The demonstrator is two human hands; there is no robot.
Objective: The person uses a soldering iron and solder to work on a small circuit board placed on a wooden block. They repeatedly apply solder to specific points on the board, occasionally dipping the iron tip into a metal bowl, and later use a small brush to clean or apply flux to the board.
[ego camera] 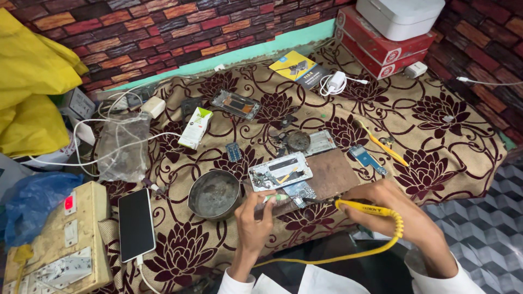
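Observation:
My right hand (403, 215) grips a yellow-handled soldering iron (366, 208) whose tip points left at a small blue-green circuit board (299, 191). My left hand (255, 220) pinches a thin green-tipped piece (275, 198) right beside that board. The board lies on a brown wooden block (333, 173), next to an opened phone frame (280, 170). The iron's yellow cord (348, 255) loops back toward my lap.
A round metal bowl (214, 194) sits left of my left hand. A white phone (135, 224) charges beside a worn switchboard (57, 245). On the floral cloth (447, 125) lie another phone frame (236, 104), a small board (367, 159), yellow tweezers (382, 145), a white charger (336, 82) and red boxes (381, 46).

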